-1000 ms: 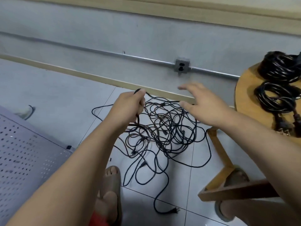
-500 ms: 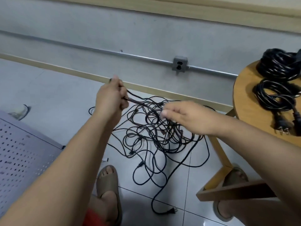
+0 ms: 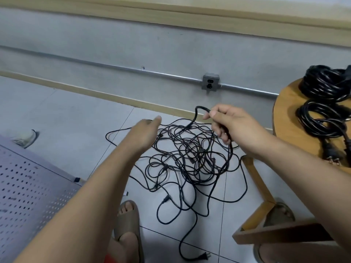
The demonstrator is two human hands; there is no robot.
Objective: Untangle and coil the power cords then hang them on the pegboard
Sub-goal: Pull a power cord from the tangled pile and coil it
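Tangle of cords (image 3: 190, 158) lies spread on the floor (image 3: 76, 114), thin black leads looped over one another, with one plug (image 3: 204, 256) trailing out toward the near edge of the view. One raised cord (image 3: 196, 112) arches up out of the heap. The right hand (image 3: 233, 126) holds it in a narrow grip, thumb and forefinger pinched on the top of the loop and the other fingers curled round the length that drops back into the pile. The left hand (image 3: 146, 133) reaches over the heap's left side with its grip loose, fingers stretched forward and nothing in it; whether the fingertips touch a lead cannot be told. To the right, coiled cords (image 3: 322, 86) sit in two bundles on the round wooden surface (image 3: 284, 118), so part of the coiling looks done. A grey perforated panel (image 3: 28, 186), probably the pegboard, shows at the lower left, well apart from those bundles, and nothing hangs on the part in view. On this showing the job is somewhere short of halfway: most leads are knotted together, this one is only being drawn free, and all the hanging is left to do.
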